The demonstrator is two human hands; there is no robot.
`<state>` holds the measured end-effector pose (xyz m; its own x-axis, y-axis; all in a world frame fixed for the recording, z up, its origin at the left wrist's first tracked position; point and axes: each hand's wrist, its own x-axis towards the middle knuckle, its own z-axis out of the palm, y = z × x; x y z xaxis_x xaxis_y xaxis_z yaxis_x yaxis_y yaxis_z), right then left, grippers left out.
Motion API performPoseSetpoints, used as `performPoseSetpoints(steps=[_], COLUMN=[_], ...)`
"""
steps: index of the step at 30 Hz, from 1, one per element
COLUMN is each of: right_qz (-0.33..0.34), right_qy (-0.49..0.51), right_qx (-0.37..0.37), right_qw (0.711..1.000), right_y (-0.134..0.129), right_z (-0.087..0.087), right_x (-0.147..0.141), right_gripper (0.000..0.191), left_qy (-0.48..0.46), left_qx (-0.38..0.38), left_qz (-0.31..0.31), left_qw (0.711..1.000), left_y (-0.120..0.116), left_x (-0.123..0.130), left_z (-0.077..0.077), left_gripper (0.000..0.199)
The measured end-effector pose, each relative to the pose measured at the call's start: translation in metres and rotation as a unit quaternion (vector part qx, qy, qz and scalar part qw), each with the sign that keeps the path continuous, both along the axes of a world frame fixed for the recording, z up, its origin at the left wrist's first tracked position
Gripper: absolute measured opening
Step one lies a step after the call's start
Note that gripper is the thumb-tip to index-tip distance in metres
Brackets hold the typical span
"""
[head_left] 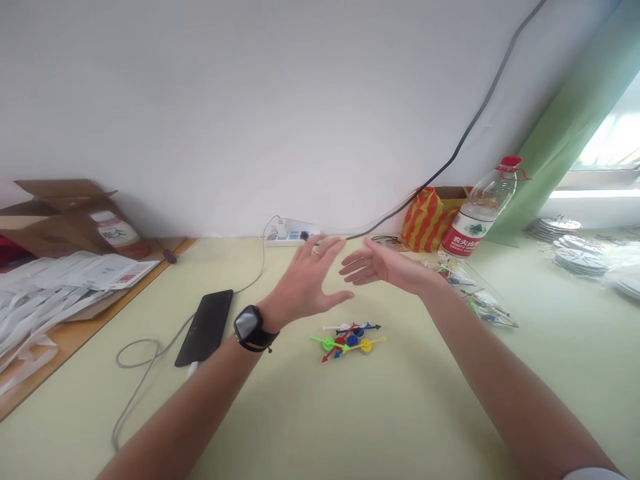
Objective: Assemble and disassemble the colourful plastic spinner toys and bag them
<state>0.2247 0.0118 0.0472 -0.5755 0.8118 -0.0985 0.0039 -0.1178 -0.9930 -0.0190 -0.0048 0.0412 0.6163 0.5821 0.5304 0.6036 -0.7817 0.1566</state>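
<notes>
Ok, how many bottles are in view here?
2: a large red-capped bottle at the right, by the striped bag, and a smaller white-capped bottle at the left, by the cardboard box. Others could be hidden inside the box.

Black phone point(206, 327); bottle point(467, 230) beside striped bag point(421, 221)

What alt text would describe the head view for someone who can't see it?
A person's left hand and right hand, open and empty, hover over a pale green table near a cluster of colorful arrow-shaped pieces. A black phone-like device lies left, a red-capped bottle stands right.
</notes>
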Motion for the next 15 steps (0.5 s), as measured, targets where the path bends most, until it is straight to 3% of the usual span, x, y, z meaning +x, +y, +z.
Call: performPoseSetpoints(steps=[4,7,10,12,15], right_qz=[0.005,-0.019,-0.115,-0.174,-0.152], right_qy=[0.036,0.005,-0.085,-0.147,-0.21], right_qx=[-0.048,-0.036,0.058,0.151,0.257], right_qw=[0.998,0.999,0.988,0.962,0.931], right_y=[-0.001,-0.001,-0.001,-0.001,-0.001], right_z=[-0.004,-0.005,-0.003,0.0,0.001], right_x=[-0.014,-0.017,-0.013,-0.008,-0.004], right_gripper=[0.066,0.061,0.05,0.043,0.035], left_qy=[0.064,0.074,0.071,0.061,0.035], left_qx=[0.036,0.025,-0.025,-0.084,-0.188], left_qz=[0.027,0.045,0.052,0.066,0.084], left_qw=[0.997,0.996,0.996,0.992,0.978], left_y=[-0.002,0.005,0.018,0.029,0.047], left_x=[0.012,0.01,-0.004,-0.018,-0.04], left_z=[-0.02,-0.029,-0.033,-0.036,-0.041], left_gripper=[0.116,0.114,0.109,0.105,0.101])
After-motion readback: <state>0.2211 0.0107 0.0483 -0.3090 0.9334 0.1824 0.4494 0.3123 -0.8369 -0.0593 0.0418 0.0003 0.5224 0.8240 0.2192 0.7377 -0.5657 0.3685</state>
